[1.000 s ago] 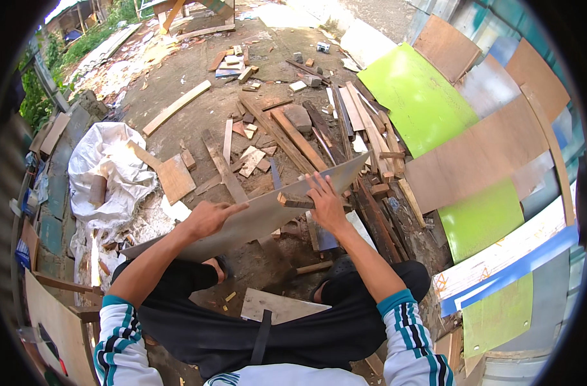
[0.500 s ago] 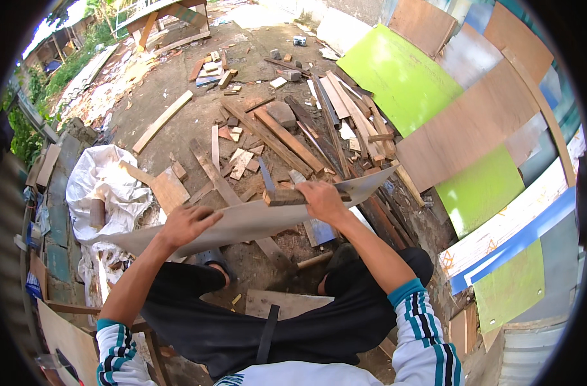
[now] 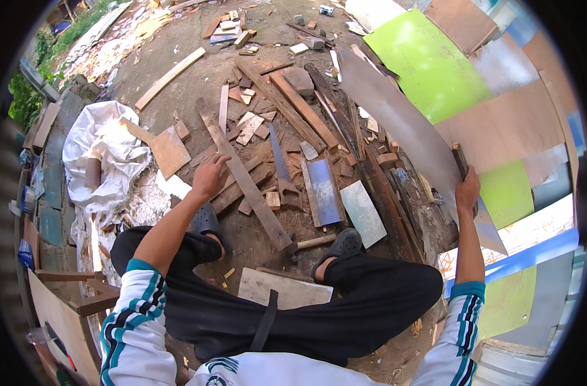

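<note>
My right hand (image 3: 467, 191), off to the right, is closed round a short wooden bar on a large, thin greyish board (image 3: 403, 122). The board tilts steeply, its far end pointing up and away. My left hand (image 3: 211, 175) is off the board, fingers apart, beside a long wooden plank (image 3: 245, 177); whether it touches the plank I cannot tell. Right of the plank lies a handsaw (image 3: 280, 154) with a wooden handle. At the plank's near end is a hammer (image 3: 316, 242), its head partly hidden. A blue-faced panel (image 3: 324, 186) and a pale panel (image 3: 364, 212) lie nearby.
Timber offcuts and long beams (image 3: 303, 106) litter the ground ahead. A white sack (image 3: 104, 151) slumps at left beside a square wooden piece (image 3: 169, 152). Green sheets (image 3: 428, 64) and brown panels line the right side. A flat board (image 3: 284, 287) lies between my legs.
The board has swung from across my lap to the right, held by my right hand alone. My left hand has let go of it and moved up and right, towards the plank. The view shifted too.
</note>
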### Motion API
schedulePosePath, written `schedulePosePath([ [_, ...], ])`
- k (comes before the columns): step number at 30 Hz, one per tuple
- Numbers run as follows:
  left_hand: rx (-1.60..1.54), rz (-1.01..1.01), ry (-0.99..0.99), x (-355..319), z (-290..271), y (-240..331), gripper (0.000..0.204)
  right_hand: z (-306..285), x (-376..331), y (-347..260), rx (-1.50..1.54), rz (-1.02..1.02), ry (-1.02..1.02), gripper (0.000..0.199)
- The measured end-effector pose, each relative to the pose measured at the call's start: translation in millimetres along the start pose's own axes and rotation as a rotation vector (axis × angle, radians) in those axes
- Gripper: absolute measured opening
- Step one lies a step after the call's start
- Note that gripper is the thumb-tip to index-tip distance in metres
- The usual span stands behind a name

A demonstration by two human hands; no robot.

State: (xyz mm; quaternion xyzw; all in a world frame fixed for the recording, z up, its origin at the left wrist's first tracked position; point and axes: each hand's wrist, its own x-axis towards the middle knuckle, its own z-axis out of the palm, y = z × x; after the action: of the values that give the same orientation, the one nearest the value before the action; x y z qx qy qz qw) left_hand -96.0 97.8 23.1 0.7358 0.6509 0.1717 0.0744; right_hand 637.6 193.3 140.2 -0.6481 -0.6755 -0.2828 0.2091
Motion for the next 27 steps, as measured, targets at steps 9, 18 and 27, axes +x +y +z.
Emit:
schedulePosePath([
  [9,-0.222,-0.671,-0.462,-74.9,136.6,-2.3,0.061,87.1,-54.4,-133.7,0.166,0.003,-0.634,0.032],
  [18,-0.537,-0.812,-0.507,-40.9,175.2,29.1,0.1,145.6,-96.2,-344.2,0.428,0.167,-1.03,0.044],
  [27,-0.375,-1.19,-0.362,-3.1,205.7,30.9,0.128,250.3,-45.6,-428.2,0.381,0.133,-1.037,0.04],
])
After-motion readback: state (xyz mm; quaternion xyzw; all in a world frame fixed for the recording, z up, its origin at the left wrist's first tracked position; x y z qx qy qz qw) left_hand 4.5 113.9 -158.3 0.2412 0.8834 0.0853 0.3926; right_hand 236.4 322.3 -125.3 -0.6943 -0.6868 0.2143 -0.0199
